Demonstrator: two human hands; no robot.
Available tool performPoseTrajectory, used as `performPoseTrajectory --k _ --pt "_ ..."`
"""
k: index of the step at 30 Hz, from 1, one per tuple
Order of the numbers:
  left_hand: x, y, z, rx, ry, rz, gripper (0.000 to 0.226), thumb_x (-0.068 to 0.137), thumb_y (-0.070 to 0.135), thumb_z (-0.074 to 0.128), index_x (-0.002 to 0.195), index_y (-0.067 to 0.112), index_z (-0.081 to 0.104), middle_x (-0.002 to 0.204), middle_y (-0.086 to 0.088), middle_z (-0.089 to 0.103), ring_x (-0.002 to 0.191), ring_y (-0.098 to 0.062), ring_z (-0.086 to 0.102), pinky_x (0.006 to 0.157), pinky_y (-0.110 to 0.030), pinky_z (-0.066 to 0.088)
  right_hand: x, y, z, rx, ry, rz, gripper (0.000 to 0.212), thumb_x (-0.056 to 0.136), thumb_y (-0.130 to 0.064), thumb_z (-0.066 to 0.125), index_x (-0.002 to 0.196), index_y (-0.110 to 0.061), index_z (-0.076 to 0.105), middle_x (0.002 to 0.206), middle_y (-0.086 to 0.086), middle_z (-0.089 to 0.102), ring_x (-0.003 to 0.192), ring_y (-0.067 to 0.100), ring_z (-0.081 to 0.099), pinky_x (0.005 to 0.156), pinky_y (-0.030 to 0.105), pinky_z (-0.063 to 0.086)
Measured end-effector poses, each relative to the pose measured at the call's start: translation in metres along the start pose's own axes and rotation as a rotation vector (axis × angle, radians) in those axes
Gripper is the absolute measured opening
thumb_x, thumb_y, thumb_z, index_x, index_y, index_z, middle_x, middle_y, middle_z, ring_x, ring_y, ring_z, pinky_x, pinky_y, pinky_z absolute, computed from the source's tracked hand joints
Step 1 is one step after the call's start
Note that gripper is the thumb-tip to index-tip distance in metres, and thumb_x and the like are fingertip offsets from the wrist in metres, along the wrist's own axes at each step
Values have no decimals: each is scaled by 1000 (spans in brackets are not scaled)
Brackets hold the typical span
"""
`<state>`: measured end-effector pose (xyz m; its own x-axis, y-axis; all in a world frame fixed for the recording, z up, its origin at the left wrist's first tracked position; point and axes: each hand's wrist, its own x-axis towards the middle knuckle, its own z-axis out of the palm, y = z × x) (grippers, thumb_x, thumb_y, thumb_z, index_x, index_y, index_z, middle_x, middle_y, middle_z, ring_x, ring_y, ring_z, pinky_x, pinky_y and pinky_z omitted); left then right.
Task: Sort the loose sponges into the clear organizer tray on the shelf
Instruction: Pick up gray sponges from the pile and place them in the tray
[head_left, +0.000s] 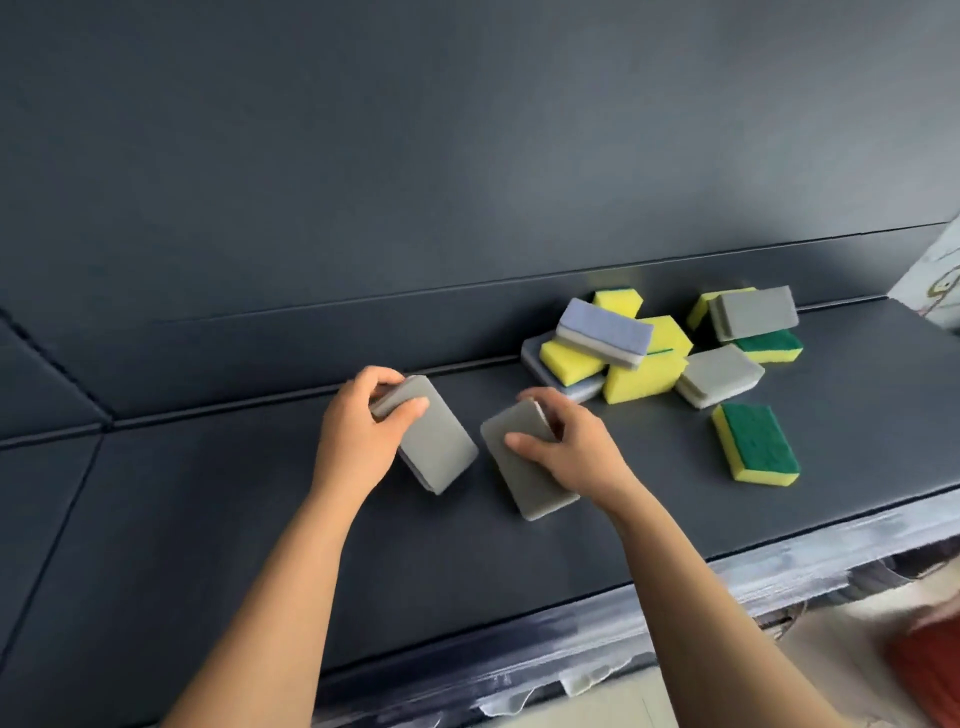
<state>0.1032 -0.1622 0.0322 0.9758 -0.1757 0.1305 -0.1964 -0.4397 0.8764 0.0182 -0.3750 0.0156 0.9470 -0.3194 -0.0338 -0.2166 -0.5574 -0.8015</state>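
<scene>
Two grey sponges are gripped near the middle of the frame, one in each hand, over the dark shelf (208, 519). Left of centre, the left hand (358, 436) is curled round the far end of the left grey sponge (441, 452), the thumb laid across its top face. Just beside it, the right grey sponge (524, 478) is grasped by the right hand (571, 452), thumb on top and fingers wrapped over the far edge. Whether either sponge is lifted clear of the surface cannot be told. Right of centre, at the back of the shelf, the pile of loose sponges (644, 374) is heaped, yellow and grey, with a lilac-topped sponge (605, 327) tilted on top. At lower right of that heap a green-topped sponge (756, 441) lies flat by itself. The clear organizer tray is not seen in the frame and must be found before anything is carried. The step in hand is judged to be the taking of a matching grey pair. It is best done with a light pinch, since foam is likely to squash; the two should be kept flat and set side by side in one compartment, so that colours are not mixed.
</scene>
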Motion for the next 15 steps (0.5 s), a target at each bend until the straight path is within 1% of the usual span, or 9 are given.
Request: performPoseTrajectory --k 2,5,7,10,13,15 --pt "-13 -8 -16 -88 21 -61 15 80 27 69 91 32 62 91 13 62 83 -15 58 74 -43 51 -2 -12 13 109 60 -55 36 78 -39 70 111 -42 54 85 -14 61 78 3 56 70 23 46" --pt "-31 -21 -40 -191 77 -161 20 84 22 66 99 36 65 103 4 65 92 -18 60 83 -46 52 -5 -33 35 210 79 -123 32 81 -35 69 109 -43 57 83 -7 61 74 8 54 70 23 47" --pt "-45 -33 -58 -199 116 -206 25 86 23 63 104 41 63 111 0 61 97 -20 57 87 -42 50 -8 -48 52 239 42 -166 31 82 -34 68 109 -44 57 83 -4 59 73 8 53 70 20 45" --pt "-64 -49 -87 -220 159 -239 28 89 22 60 110 41 62 114 1 59 98 -17 55 84 -32 46 -16 -73 81 273 2 -213 30 83 -33 66 109 -43 57 83 -2 61 72 7 52 67 13 43" --pt "-86 -63 -122 -264 223 -250 27 89 20 60 108 40 63 108 6 62 91 -11 56 76 -26 44 -28 -98 114 282 -51 -259 31 84 -32 66 112 -40 57 84 -5 61 75 8 53 70 16 44" --pt "-100 -71 -145 -287 268 -259 27 88 19 61 103 42 63 101 10 63 85 -5 57 72 -24 44 -38 -115 135 285 -93 -282 31 84 -34 66 113 -41 57 84 -11 60 74 3 52 69 16 43"
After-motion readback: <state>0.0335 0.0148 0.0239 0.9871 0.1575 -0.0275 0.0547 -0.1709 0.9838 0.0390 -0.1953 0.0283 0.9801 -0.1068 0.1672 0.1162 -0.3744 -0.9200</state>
